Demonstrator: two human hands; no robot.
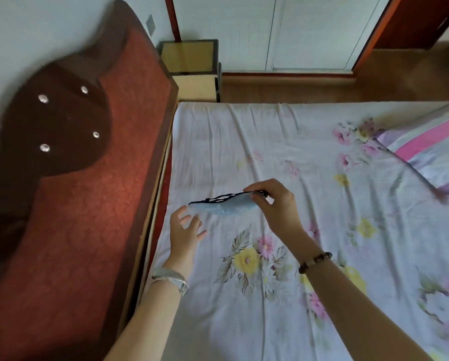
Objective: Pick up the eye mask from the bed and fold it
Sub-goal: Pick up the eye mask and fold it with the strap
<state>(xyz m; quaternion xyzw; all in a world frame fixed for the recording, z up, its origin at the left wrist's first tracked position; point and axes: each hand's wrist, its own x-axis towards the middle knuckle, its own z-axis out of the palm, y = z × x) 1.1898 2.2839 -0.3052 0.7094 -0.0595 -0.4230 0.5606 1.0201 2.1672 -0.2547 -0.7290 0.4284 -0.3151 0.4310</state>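
A light blue eye mask (224, 207) with a dark strap hangs level above the bed (283, 142), which has a floral sheet. My right hand (275, 201) pinches the mask's right end together with the strap. My left hand (185, 230) is just below the mask's left tip, fingers spread and holding nothing; whether it touches the mask I cannot tell. A silver bracelet sits on my left wrist, a bead bracelet on my right.
A red and brown padded headboard (75, 178) runs along the left side of the bed. A striped pink pillow (432, 149) lies at the right. A nightstand (192, 66) stands beyond the bed's far edge, with wooden floor behind it.
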